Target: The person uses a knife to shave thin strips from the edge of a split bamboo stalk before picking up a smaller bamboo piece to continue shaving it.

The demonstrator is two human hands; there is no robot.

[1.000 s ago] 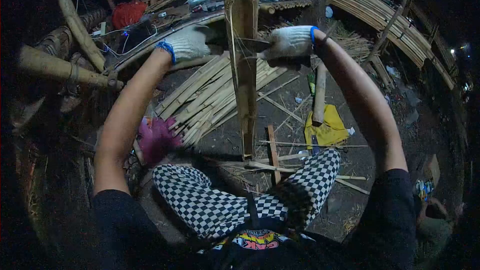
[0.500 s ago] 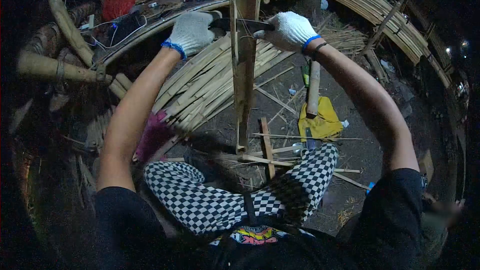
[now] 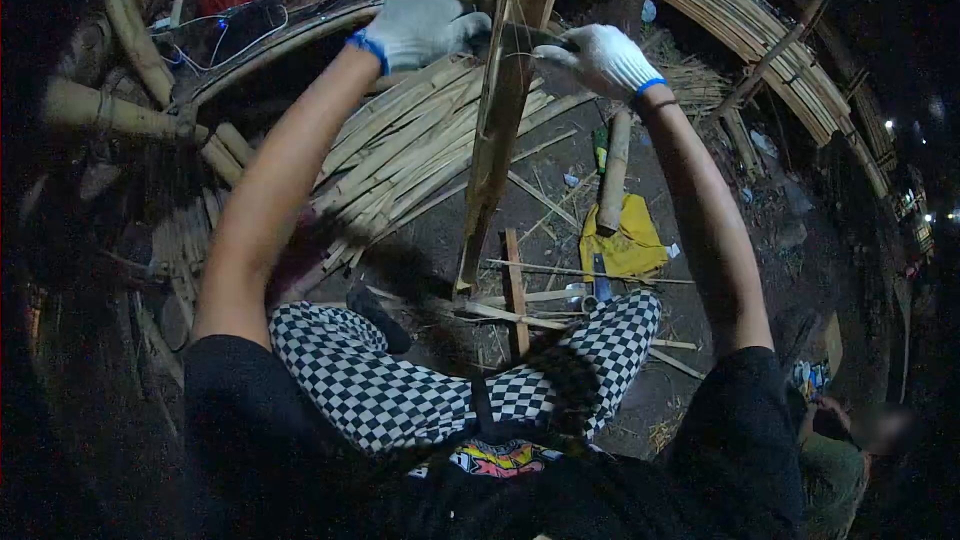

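A long split bamboo piece (image 3: 492,145) stands tilted in front of me, its lower end near the ground between my legs and its top leaning right. A dark-bladed knife (image 3: 520,40) lies crosswise against its upper part. My left hand (image 3: 425,30), in a white knitted glove with a blue cuff, is closed round the knife's left end, left of the bamboo. On the other side, my right hand (image 3: 600,60), gloved the same way, pinches the blade's right end. A thin loose fibre hangs along the bamboo near the blade.
Split bamboo strips (image 3: 410,155) lie piled beyond my arms. A yellow cloth (image 3: 635,245), a bamboo log (image 3: 614,175) and a flat wooden stick (image 3: 515,290) are on the ground. Bundled long strips (image 3: 760,30) curve along the right. Another person (image 3: 835,470) is at lower right.
The bamboo has gone from nearly vertical to leaning, its top shifted right and its foot slightly left. Both hands have moved a little right with the knife, still gripping it.
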